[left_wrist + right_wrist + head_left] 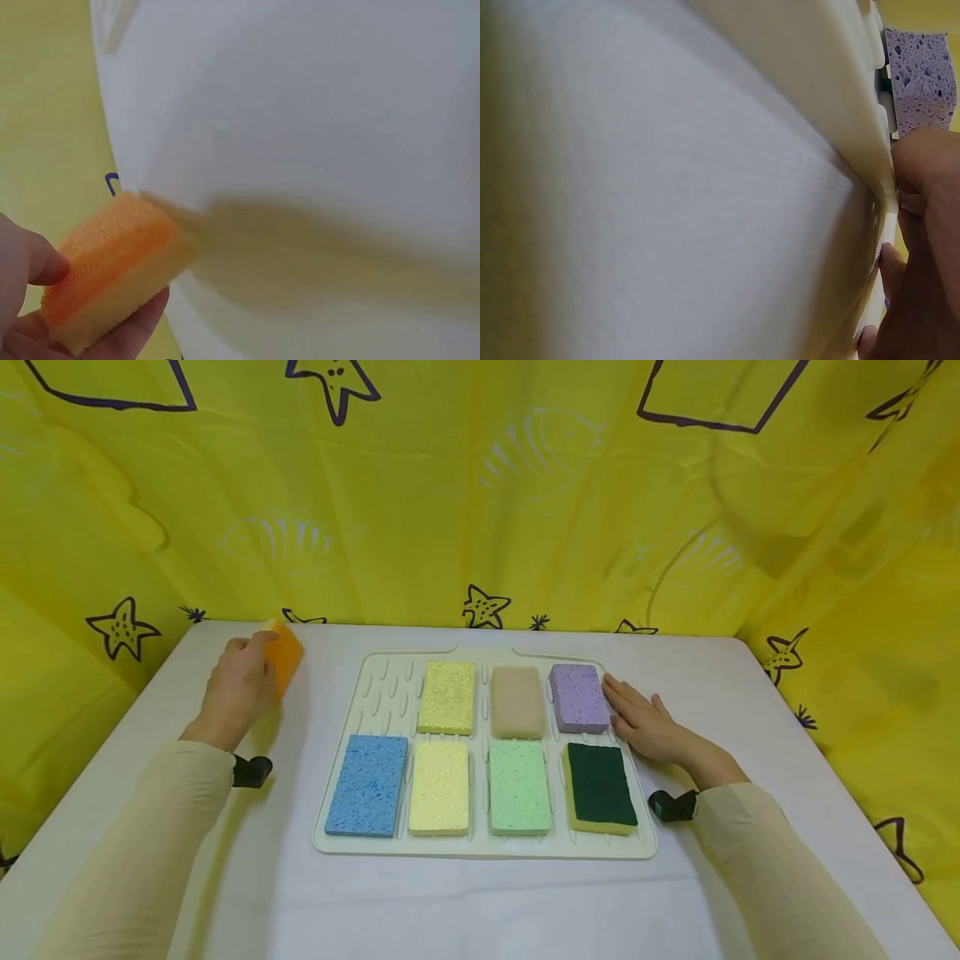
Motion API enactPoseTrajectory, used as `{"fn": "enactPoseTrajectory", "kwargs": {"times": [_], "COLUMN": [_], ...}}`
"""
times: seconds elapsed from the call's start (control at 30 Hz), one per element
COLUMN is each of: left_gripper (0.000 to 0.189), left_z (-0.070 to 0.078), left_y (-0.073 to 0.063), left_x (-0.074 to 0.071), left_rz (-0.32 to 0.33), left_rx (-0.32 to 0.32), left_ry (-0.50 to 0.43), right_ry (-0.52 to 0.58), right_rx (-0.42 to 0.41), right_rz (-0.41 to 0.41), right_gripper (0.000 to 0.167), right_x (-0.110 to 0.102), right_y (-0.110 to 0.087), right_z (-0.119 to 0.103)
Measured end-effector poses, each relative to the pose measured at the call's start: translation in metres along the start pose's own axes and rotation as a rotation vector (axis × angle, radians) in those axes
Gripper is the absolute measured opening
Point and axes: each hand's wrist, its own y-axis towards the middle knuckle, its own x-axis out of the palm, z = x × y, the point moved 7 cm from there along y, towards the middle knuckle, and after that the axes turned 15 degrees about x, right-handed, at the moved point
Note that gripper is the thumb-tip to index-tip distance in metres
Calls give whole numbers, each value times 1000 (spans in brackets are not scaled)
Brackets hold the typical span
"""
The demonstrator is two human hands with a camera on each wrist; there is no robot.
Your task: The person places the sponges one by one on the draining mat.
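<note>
At the table's far left, my left hand (236, 685) pinches an orange sponge (283, 662) between thumb and fingers. A pale yellow layer (131, 300) shows along the sponge's side in the left wrist view. My right hand (648, 718) lies along the right rim of a cream ridged tray (480, 847), fingers extended and fingertips right beside a purple sponge (580, 697). From the right wrist, that hand's fingers (891, 274) appear against the tray's edge, below the purple sponge (924, 79). The tray bears two rows of sponges.
The back row also has a speckled yellow sponge (447, 697) and a beige one (517, 702). In front lie blue (366, 785), pale yellow (438, 787), mint green (519, 787) and dark-green-topped (600, 785) sponges. A yellow curtain (420, 510) stands behind the white table (480, 910).
</note>
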Motion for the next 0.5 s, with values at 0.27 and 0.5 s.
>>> {"fn": "enactPoseTrajectory", "kwargs": {"times": [0.27,0.5], "left_gripper": [52,61], "left_z": [-8,-9], "left_y": [0,-3], "left_x": [3,7], "left_rz": [-73,-118], "left_rx": [-116,-138], "left_ry": [-59,50], "right_ry": [0,-8], "right_rx": [1,1], "right_rz": [1,-2], "right_gripper": [62,62], "right_x": [0,1], "right_y": [1,1], "right_z": [-1,0]}}
